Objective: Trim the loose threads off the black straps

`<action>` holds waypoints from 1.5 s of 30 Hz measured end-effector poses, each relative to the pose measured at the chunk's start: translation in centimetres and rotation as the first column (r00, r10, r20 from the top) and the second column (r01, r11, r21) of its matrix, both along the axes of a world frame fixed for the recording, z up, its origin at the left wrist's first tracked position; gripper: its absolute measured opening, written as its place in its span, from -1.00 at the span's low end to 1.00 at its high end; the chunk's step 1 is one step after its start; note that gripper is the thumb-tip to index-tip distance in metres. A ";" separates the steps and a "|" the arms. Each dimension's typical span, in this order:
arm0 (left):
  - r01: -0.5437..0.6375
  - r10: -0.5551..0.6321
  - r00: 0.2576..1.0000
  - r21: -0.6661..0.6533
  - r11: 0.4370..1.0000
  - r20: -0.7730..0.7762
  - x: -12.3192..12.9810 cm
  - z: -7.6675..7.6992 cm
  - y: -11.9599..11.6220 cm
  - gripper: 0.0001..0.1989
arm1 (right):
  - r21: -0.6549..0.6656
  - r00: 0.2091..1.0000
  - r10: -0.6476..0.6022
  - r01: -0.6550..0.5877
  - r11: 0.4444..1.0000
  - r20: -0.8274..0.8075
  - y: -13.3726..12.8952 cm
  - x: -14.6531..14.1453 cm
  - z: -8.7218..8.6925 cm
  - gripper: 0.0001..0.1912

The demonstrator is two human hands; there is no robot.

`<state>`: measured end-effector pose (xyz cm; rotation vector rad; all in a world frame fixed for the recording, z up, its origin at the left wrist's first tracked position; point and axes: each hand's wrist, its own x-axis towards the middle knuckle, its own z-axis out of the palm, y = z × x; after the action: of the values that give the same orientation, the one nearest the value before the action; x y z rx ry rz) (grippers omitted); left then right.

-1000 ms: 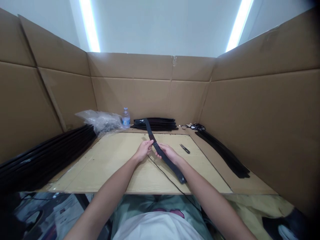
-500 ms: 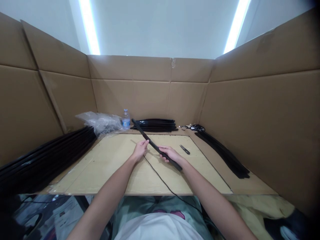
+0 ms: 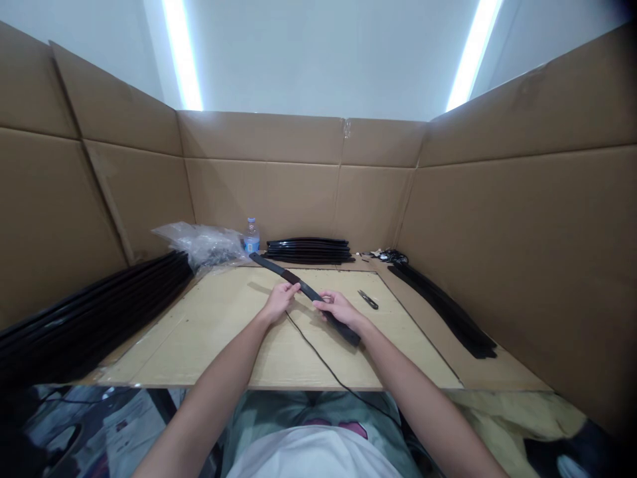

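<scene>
A long, slightly curved black strip [image 3: 269, 265] slants over the middle of the board, its far end near the bottle and its near end by my right wrist. My left hand [image 3: 281, 300] pinches it near its middle, thumb on top. Closer to its near end, my right hand [image 3: 339, 308] grips it between thumb and fingers. The broad face of the strip shows, with a darker band just beyond my left hand. A thin black cable [image 3: 318, 353] runs from beneath my left hand down over the table edge toward my lap; its upper end is hidden.
Thread snips [image 3: 368, 299] lie right of my hands on the pale board [image 3: 199, 332]. Black strips are stacked at left [image 3: 99, 312], back [image 3: 308, 251] and right [image 3: 442, 309]. A plastic bag [image 3: 204, 244] and water bottle [image 3: 251, 238] stand at the back left. Cardboard walls [image 3: 298, 192] enclose three sides.
The strip has rolled in my hands so its broad face shows. Its far end has swung left and lower. My right fingers have shifted, with the thumb now along the strip's near side.
</scene>
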<state>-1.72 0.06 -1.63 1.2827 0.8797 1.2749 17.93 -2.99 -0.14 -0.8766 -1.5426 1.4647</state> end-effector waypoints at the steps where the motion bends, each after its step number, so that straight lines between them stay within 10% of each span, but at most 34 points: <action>1: 0.007 -0.007 1.000 0.003 1.000 0.006 0.1 0.0 -0.1 -0.61 | 0.002 1.000 0.009 -0.009 1.000 -0.007 0.0 0.0 0.0 -0.58; 22: 0.383 -0.385 0.923 -0.056 0.922 -0.021 2.6 1.6 -2.7 -0.62 | -0.089 0.987 0.053 -0.067 0.994 -0.152 -0.2 -0.6 0.9 -0.74; 45: 0.235 -0.236 0.971 -0.028 0.972 -0.041 3.4 0.7 -2.1 -0.58 | -0.059 0.998 0.003 -0.006 0.998 -0.066 0.8 -1.2 1.0 -0.61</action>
<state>1.65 -2.05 -0.92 1.3581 0.7452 1.0505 16.78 -2.16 0.88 -0.8513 -1.4605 1.5342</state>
